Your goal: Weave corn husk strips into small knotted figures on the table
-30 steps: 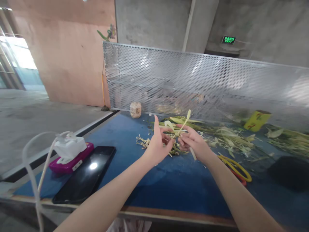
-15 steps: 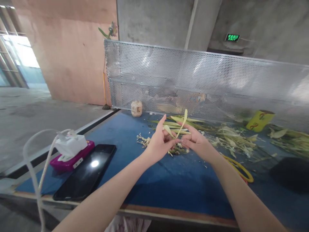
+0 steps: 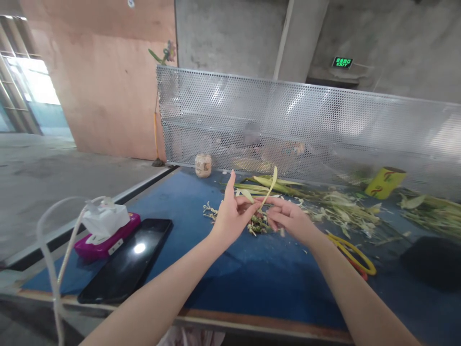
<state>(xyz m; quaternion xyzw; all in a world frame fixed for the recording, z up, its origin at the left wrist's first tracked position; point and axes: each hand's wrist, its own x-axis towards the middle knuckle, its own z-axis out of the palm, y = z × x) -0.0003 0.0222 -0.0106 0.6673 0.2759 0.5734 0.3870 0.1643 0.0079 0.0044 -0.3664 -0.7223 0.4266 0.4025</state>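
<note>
Both my hands meet over the middle of the blue table (image 3: pixel 252 278). My left hand (image 3: pixel 230 218) pinches a pale yellow-green leaf strip (image 3: pixel 270 185) between thumb and fingers, with its index finger pointing up. My right hand (image 3: pixel 290 218) is curled shut against the same strip from the right. The strip curves upward above the fingers. Just below and behind the hands lies a small heap of plant scraps (image 3: pixel 257 223).
Green stems and husks (image 3: pixel 334 204) are strewn along the back of the table before a perforated metal screen (image 3: pixel 306 125). A black phone (image 3: pixel 127 262), a magenta box with a white charger (image 3: pixel 104 228), a small jar (image 3: pixel 203 165), yellow-handled scissors (image 3: pixel 355 252) and a yellow roll (image 3: pixel 383 182) also lie here.
My hands have stayed together on the leaf strip, shifting slightly. A pale stem end seen below my right hand a second ago no longer shows.
</note>
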